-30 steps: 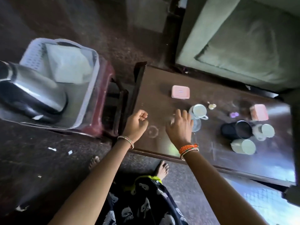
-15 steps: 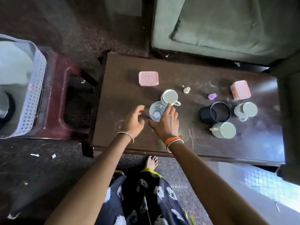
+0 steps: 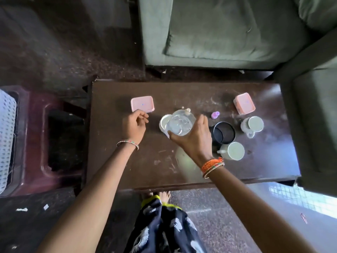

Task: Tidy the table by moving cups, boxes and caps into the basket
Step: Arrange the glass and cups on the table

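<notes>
My right hand (image 3: 195, 137) grips a clear glass (image 3: 179, 124), lifted above the dark table (image 3: 145, 161) and partly covering a white cup (image 3: 163, 122). My left hand (image 3: 134, 125) hovers with loosely curled fingers, holding nothing, just below a pink box (image 3: 142, 104). A second pink box (image 3: 244, 103) lies at the back right. A black cup (image 3: 224, 132), two white cups (image 3: 252, 124) (image 3: 233, 151), a purple cap (image 3: 215, 114) and a small cream cap (image 3: 187, 110) sit on the table. The white basket (image 3: 6, 136) shows at the far left edge.
The basket rests on a maroon plastic stool (image 3: 36, 143) left of the table. A green sofa (image 3: 228, 28) stands behind the table and a green armchair (image 3: 313, 110) at its right. My feet and patterned clothing are below the near edge.
My right hand has closed around the clear glass and lifted it off the table. My left hand moved back toward the left pink box. The view swung right, leaving the basket at the edge.
</notes>
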Available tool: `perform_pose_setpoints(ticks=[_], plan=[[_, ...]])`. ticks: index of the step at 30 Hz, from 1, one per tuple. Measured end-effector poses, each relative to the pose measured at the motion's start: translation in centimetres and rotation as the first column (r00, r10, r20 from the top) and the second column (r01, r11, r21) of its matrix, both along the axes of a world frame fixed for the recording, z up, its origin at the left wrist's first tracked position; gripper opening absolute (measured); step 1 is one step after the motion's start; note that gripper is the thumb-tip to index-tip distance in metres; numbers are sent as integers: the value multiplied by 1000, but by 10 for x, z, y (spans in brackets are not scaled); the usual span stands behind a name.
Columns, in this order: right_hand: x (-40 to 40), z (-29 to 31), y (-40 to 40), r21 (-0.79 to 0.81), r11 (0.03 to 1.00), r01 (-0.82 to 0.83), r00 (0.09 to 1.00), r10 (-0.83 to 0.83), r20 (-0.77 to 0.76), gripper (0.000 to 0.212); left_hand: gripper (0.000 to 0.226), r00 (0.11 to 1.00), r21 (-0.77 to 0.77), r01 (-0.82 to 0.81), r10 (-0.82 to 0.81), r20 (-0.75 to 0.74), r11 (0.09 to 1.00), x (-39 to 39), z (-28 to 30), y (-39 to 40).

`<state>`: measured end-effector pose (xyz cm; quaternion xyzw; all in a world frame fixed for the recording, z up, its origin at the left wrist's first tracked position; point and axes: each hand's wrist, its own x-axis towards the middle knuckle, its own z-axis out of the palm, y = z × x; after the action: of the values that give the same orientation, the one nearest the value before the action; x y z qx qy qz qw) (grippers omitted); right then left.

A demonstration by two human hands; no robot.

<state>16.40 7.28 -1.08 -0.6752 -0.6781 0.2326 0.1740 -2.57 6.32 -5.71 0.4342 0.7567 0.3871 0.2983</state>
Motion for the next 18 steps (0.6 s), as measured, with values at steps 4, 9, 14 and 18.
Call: perform_pose_setpoints(ticks=[4,9,14,18], plan=[[17,18,69,42,999,-25,999,26,-23,79,30,999,20,38,-37,-6,999,20,0,42],[25,-5,148,-2,997,-75,997,75,0,79,33,986,-31,149,-151,-69,988,32,-15,78],[19,-47,183,-83,985,-149,989,151,13,82,38,978,-94,184,-192,-79,978,25,-22,95],[16,-69,185,-115,976,-185,982,188,16,84,40,982,-114,162,-171,-75,980,26,-20,100]])
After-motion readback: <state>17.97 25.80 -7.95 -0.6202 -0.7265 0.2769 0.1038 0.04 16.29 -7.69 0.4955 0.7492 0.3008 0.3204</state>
